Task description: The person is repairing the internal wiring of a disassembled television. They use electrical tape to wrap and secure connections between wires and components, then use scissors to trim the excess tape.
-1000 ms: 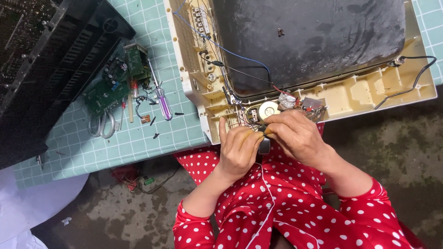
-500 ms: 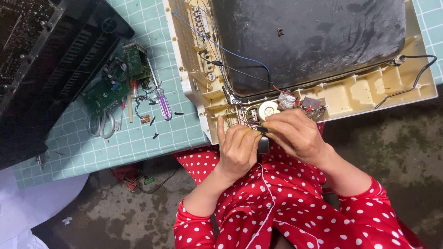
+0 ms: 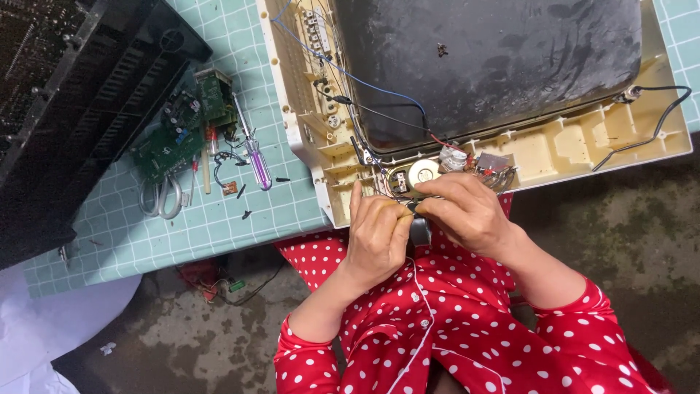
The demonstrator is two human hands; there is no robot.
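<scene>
Small dark cylindrical part [image 3: 419,228] pinched between left hand [image 3: 375,235] and right hand [image 3: 470,215], fingers pressed together, at near edge of cream plastic appliance casing [image 3: 539,149], purple-handled screwdriver [image 3: 255,153] well apart on green grid mat [image 3: 219,226]

Little shifted over the second — both hands slid slightly toward the left of the frame, near its centre. The left hand [image 3: 377,235] and right hand [image 3: 467,215] closed together over the small dark cylindrical part [image 3: 419,230], which had shown more plainly between them earlier. The right hand's fingers [image 3: 437,186] lay flatter along the cream casing's [image 3: 321,157] lower edge — hiding more of the wiring there.
</scene>
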